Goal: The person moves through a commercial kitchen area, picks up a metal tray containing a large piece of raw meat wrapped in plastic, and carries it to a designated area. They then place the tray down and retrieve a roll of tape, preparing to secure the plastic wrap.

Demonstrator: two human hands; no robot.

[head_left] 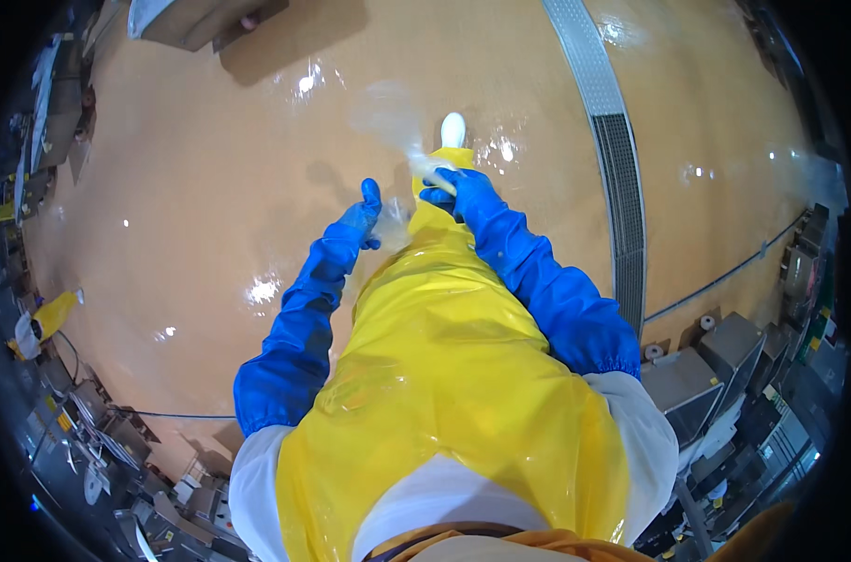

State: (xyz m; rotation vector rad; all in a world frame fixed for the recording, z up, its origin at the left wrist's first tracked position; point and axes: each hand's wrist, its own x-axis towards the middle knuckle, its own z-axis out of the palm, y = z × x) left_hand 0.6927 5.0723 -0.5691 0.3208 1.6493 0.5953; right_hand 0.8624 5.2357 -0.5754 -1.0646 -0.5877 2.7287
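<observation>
In front of my yellow apron (444,318), my right hand (469,192), in a blue glove, is closed round a pale, short rod-like thing (437,174). From its far end a whitish, see-through blur (388,117) fans out over the floor; I cannot make out whether it is water or a moving part. My left hand (360,217), also blue-gloved, is held to the left of the apron with its thumb stretched out and fingers apart. Beside its palm shows a clear, shiny patch (393,225), too blurred to name.
Underfoot is a wet, tan floor (191,187); one white boot (454,129) shows. A drain channel with grating (620,178) runs along the right. Blue hoses (725,276) lie at both sides. A grey box-like unit (187,23) stands far left, a yellow-clad person (53,314) at left.
</observation>
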